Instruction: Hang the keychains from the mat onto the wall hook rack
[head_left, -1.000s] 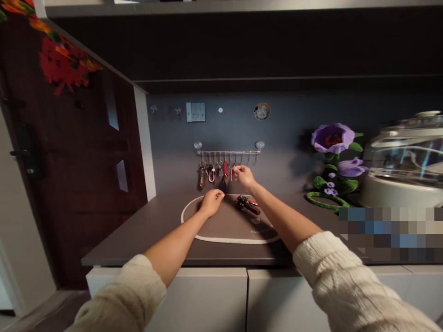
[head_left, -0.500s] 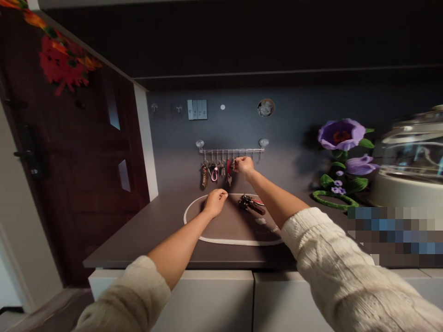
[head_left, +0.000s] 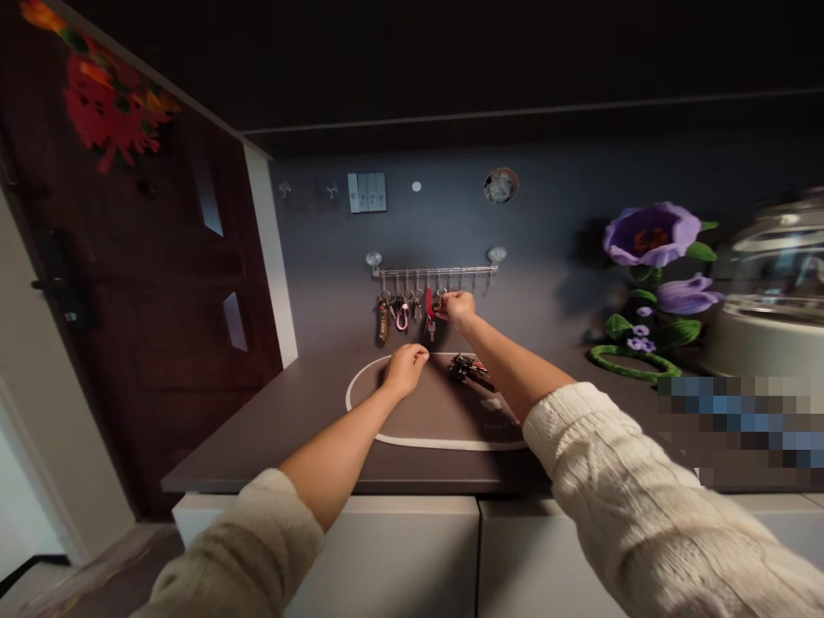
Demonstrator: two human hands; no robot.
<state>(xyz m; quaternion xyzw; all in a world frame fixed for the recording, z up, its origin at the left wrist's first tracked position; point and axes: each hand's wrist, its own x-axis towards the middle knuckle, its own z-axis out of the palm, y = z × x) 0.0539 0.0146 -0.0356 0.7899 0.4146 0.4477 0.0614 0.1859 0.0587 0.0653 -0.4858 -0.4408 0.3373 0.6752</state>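
Note:
A clear rail with hooks (head_left: 435,271) is fixed to the grey wall by two suction cups. At one of its middle hooks, my right hand (head_left: 458,309) pinches a key ring (head_left: 441,293); the ring appears to be at the hook, and my fingers partly hide what hangs from it. Left of it hang a key on a red strap (head_left: 429,311), a pink carabiner (head_left: 402,316) and a brown key fob (head_left: 384,321). My left hand (head_left: 405,369) is closed above the mat, its fingertips together; whether they hold anything is hidden. A bunch of keys (head_left: 469,369) lies on the mat.
The brown mat with a white rim (head_left: 444,443) lies on the dark countertop (head_left: 257,429). Purple artificial flowers (head_left: 653,240) and a glass-topped appliance (head_left: 772,292) stand at right. A dark shelf (head_left: 451,69) hangs overhead. A brown door (head_left: 160,300) is at left.
The view has shifted slightly. My right hand stays at the rail, and a ring now shows more plainly at the hook beside its fingers. My left hand stays closed above the mat.

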